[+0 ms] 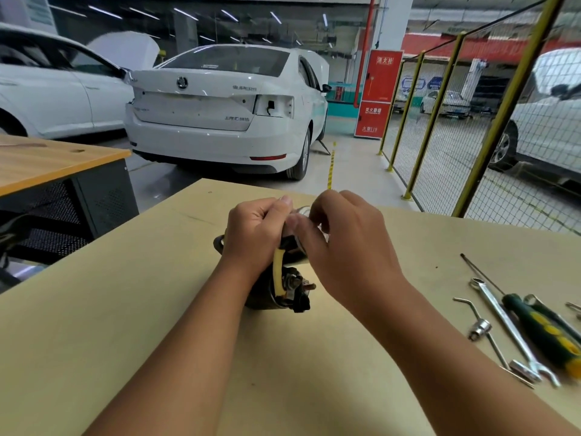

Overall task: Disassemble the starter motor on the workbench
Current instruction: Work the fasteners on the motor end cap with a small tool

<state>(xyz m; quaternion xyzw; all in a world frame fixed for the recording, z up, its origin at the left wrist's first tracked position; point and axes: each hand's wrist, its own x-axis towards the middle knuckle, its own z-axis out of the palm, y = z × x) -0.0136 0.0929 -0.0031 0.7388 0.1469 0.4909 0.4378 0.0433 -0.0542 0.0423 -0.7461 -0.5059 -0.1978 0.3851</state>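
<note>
Now both hands on starter motor (279, 287) mid-workbench (125, 309): left hand (254, 234) curled round its upper part, right hand (342, 243) pinching there; tools (515, 328) near right edge.

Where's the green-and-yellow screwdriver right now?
In the head view, the screwdriver lies on the workbench at the far right, beside the combination wrench, well clear of both hands on the starter motor.

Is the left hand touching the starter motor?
Touching. The head view shows the left hand curled around the upper part of the starter motor.
</note>
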